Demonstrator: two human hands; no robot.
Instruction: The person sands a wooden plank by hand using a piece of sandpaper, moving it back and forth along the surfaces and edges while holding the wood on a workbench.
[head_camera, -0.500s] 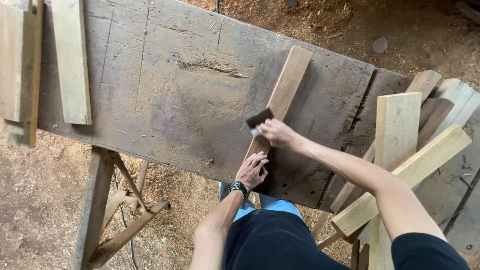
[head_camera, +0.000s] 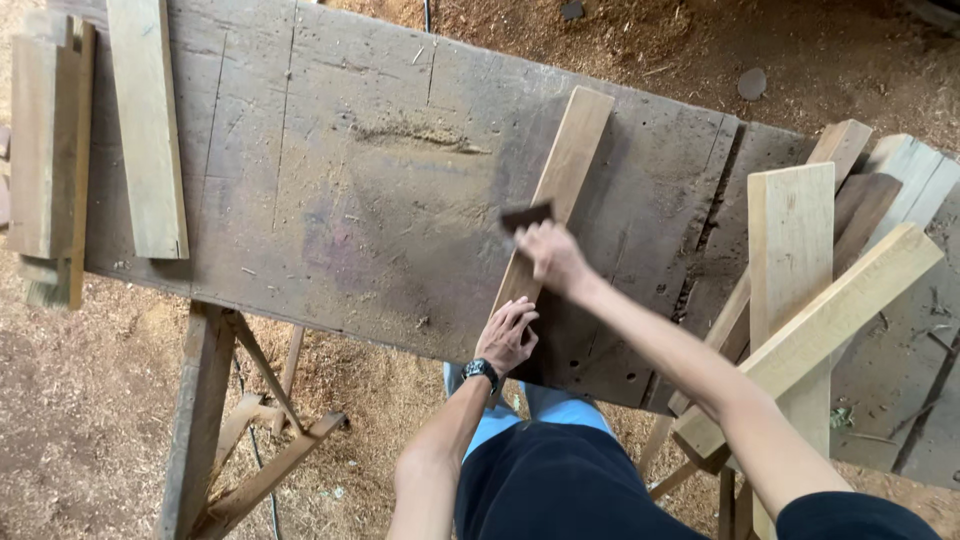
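The left hand (head_camera: 507, 335) lay flat, fingers spread, pinning the near end of the wooden strip (head_camera: 553, 200) on the bench (head_camera: 330, 200). Farther up the strip, the right hand (head_camera: 550, 255) pinched a dark sanding pad (head_camera: 527, 215). Long strokes along the grain looked best.

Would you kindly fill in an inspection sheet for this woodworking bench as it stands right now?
Surface: worn wooden bench, scratched and dusted with sawdust.
Job's things: pale plank lying on the bench; dark sanding pad against it.
Clutter: planks at the far left; stacked offcuts on the right.
Grippers: left hand pressing the plank's near end; right hand gripping the pad.
Cables: thin cord under the bench.
Surroundings: sawdust-covered dirt floor; trestle legs.
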